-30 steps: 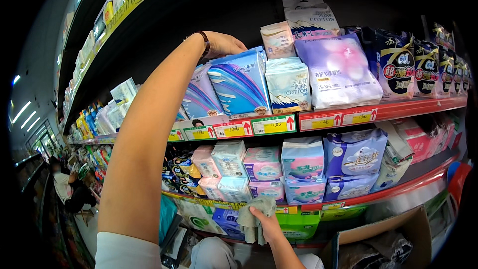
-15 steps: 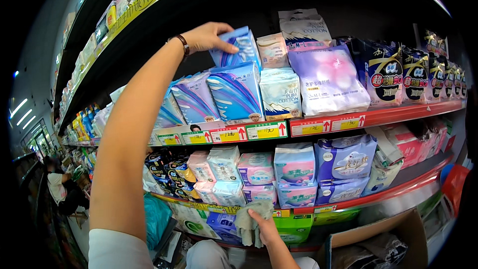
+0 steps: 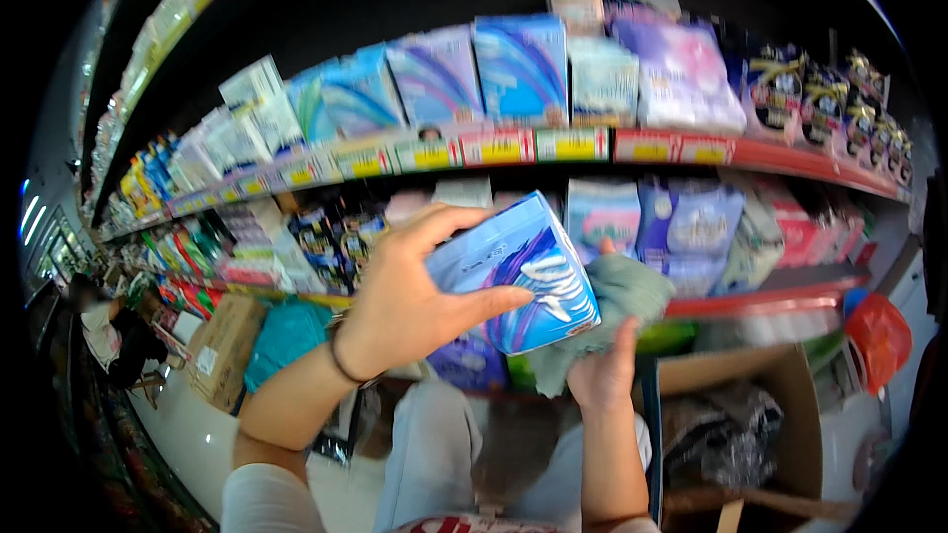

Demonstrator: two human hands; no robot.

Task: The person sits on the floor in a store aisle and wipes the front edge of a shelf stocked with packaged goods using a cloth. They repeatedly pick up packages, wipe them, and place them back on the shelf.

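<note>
Two hands busy: my left hand (image 3: pixel 405 301) pinches the blue pack (image 3: pixel 538 281), thumb on its face, before the lower shelf (image 3: pixel 780 293)'s front edge, right hand (image 3: pixel 604 370) clutching the grey-green cloth (image 3: pixel 630 298) just beside; I'd squeeze lightly to avoid denting.

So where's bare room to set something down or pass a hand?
Pale floor this side of cardboard box and teal bag; lower shelf strip between pink packs and red edge. Hand: dark space above upper blue packs, depth unclear. Crowded: that row; carton, plastic inside; mid-view, left hand with held pack, right hand with cloth.
</note>
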